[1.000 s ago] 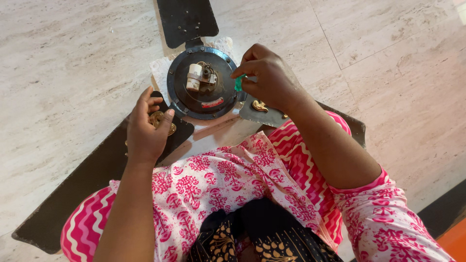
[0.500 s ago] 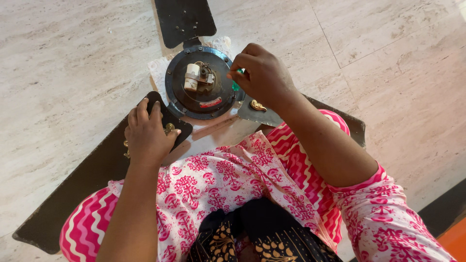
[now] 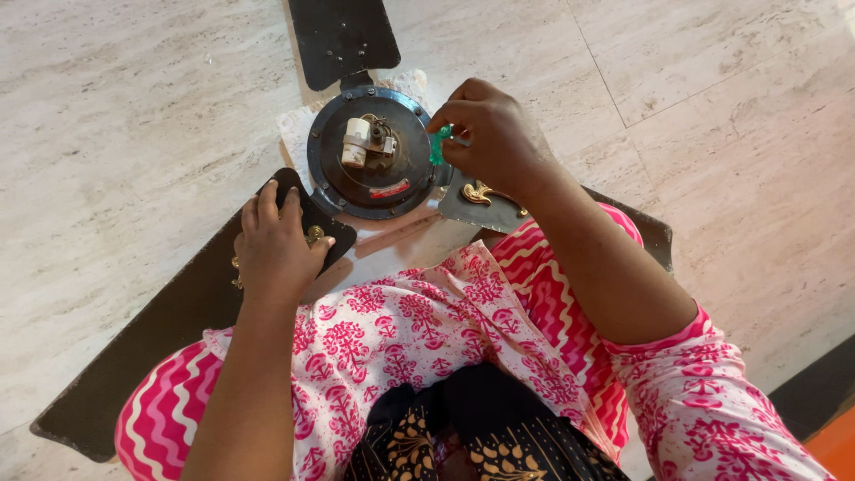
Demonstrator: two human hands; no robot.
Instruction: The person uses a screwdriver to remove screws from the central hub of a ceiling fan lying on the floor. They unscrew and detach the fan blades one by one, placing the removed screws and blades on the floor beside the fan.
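Note:
A dark ceiling fan lies upside down on the floor in front of me, its round motor hub (image 3: 374, 183) facing up with a white capacitor (image 3: 356, 142) and wiring at the centre. My right hand (image 3: 494, 138) grips a small green-handled tool (image 3: 438, 142) at the hub's right edge. My left hand (image 3: 276, 245) presses flat on the near left blade (image 3: 169, 330), over its brass-trimmed bracket. A second blade (image 3: 343, 36) points away from me. The third blade (image 3: 485, 209) runs under my right forearm.
Pale marbled floor tiles (image 3: 712, 107) surround the fan. A white cloth or paper (image 3: 294, 134) lies under the hub. My pink patterned clothing and knees fill the lower frame. An orange and black edge (image 3: 828, 419) shows at the bottom right.
My left hand went from raised fingers to pressing flat on the blade. My right hand shifted slightly at the hub's edge with the green tool.

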